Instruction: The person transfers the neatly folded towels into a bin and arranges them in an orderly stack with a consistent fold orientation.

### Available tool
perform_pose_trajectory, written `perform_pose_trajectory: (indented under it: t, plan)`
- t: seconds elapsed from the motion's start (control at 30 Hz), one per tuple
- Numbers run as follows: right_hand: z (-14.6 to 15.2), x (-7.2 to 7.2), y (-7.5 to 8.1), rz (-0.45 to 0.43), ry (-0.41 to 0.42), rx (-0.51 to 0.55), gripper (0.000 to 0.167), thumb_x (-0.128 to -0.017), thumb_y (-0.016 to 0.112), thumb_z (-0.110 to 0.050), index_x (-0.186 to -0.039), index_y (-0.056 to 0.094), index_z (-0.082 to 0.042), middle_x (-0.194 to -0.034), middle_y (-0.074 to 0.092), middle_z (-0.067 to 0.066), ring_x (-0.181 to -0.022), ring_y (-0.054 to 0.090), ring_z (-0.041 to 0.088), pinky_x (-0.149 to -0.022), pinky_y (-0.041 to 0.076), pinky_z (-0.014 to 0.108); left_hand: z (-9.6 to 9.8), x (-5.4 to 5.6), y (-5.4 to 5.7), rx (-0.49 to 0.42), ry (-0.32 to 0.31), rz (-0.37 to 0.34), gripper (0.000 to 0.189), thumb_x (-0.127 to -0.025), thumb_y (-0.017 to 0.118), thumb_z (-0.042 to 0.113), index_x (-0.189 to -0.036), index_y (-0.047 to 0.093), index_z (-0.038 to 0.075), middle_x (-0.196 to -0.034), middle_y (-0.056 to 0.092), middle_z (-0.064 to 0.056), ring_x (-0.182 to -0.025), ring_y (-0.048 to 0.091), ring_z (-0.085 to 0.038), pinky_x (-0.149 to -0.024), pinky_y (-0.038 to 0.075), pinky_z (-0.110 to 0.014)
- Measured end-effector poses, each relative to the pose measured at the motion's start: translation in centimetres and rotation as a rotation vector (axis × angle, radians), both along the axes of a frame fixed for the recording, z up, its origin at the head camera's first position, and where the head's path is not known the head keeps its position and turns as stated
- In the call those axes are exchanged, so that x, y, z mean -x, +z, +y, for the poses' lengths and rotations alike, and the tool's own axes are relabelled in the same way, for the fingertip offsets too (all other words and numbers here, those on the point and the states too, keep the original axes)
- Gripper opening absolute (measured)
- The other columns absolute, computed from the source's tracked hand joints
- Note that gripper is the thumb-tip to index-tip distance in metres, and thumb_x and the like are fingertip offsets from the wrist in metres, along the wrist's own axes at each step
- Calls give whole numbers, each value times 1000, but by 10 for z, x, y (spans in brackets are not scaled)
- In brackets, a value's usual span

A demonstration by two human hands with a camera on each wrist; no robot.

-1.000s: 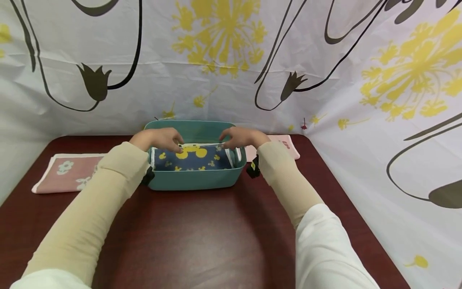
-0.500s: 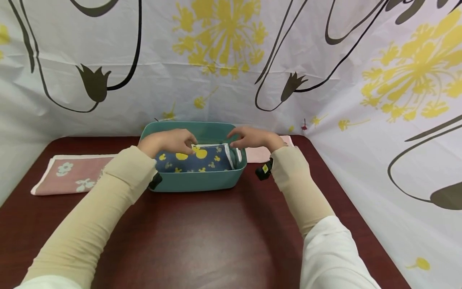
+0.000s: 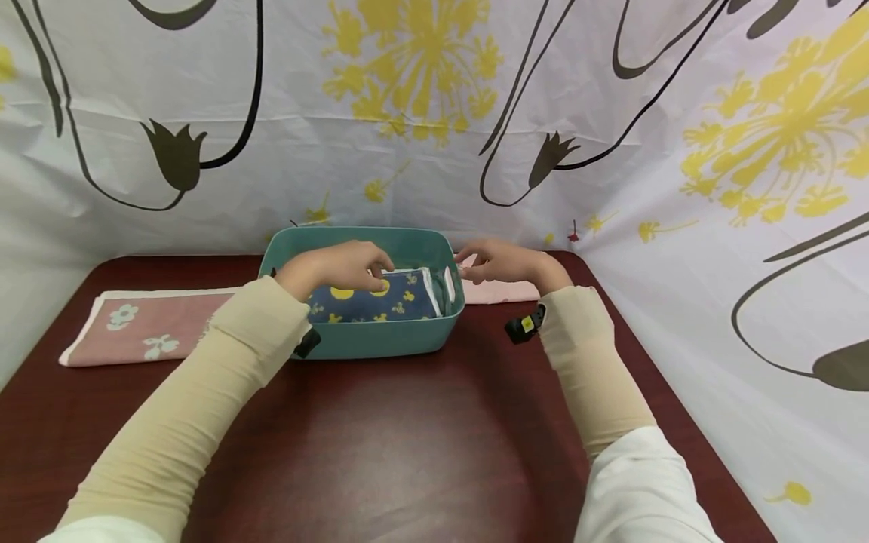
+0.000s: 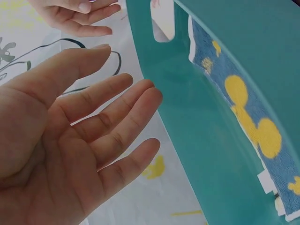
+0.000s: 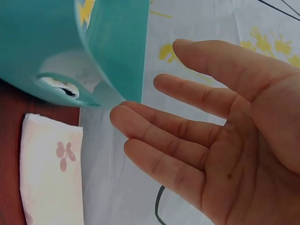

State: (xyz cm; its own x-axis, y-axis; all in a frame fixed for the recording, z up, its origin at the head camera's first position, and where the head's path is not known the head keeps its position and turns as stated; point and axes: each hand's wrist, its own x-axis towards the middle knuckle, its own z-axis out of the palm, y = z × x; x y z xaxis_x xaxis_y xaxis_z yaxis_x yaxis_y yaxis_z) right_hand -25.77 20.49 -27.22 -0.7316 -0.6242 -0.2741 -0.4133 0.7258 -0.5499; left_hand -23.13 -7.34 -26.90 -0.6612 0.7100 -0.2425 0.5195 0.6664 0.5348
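- Since neither hand grips anything, the left hand (image 3: 339, 268) and right hand (image 3: 511, 264) hover, fingers loosely spread
- blue towel (image 3: 360, 308) sits in the teal bin (image 3: 380, 342)
- looks light, soft, floppy imo; I'd pinch its white edge (image 3: 431, 292)

The left hand (image 3: 342, 268) covers the far left part of the blue cloth (image 3: 380, 303), and the near wall of the teal basket (image 3: 380, 341) hides its lower part. The left beige sleeve (image 3: 231, 351) hides the right end of the pink cloth (image 3: 149, 324). The right hand (image 3: 509, 262) covers some of the pale pink cloth (image 3: 495, 292). The white right sleeve (image 3: 641, 483) is cut by the picture's near edge. On 1 white tag (image 4: 266, 182), any print is too small to tell
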Motion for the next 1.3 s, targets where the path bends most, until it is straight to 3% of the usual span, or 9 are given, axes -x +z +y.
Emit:
perform_pose_trajectory:
  t: [0.23, 0.43, 0.77, 1.03, 1.23, 1.3]
  plan:
    - [13, -6, -7, 24, -5, 12, 41, -93, 53, -17, -129, 48, 2, -118, 56, 19, -96, 60, 28, -80, 46, 41, 15, -4, 6, -24, -18, 13, 41, -93, 53, 11, -130, 46, -5, -119, 54, -20, -106, 54, -29, -84, 45, -40]
    - [26, -12, -10, -2, -80, -23, 41, -94, 53, -22, -130, 47, -5, -107, 61, 13, -96, 59, 24, -80, 46, 39, 31, -4, 8, -57, -28, 6, 41, -93, 53, 12, -130, 46, -3, -119, 55, -18, -107, 54, -27, -86, 44, -39]
    - [50, -20, -20, 17, -92, -14, 40, -94, 52, -21, -130, 47, -2, -98, 65, 11, -96, 59, 30, -82, 45, 42, 62, 0, 6, -95, -51, 20, 40, -93, 52, 12, -130, 48, -2, -117, 56, -15, -102, 56, -24, -82, 46, -35]
    - [76, -25, -27, 29, -158, 15, 40, -93, 55, -20, -127, 48, 1, -104, 62, 16, -92, 60, 30, -83, 44, 43, 91, 2, -2, -135, -69, -17, 40, -92, 53, 14, -130, 49, 2, -126, 52, -10, -100, 56, -18, -79, 46, -31]
    - [92, -30, -32, 21, -186, 90, 40, -93, 55, -18, -126, 49, 2, -136, 39, 22, -92, 61, 27, -82, 45, 41, 104, 4, -10, -149, -53, -45, 40, -93, 54, 16, -130, 49, 3, -117, 57, -11, -98, 57, -19, -79, 46, -31]
    - [98, -32, -33, 15, -201, 92, 40, -93, 55, -19, -127, 48, 2, -134, 41, 24, -93, 61, 28, -82, 46, 42, 108, 5, -12, -162, -61, -43, 39, -93, 54, 15, -130, 50, 3, -118, 56, -12, -99, 57, -19, -79, 46, -30]
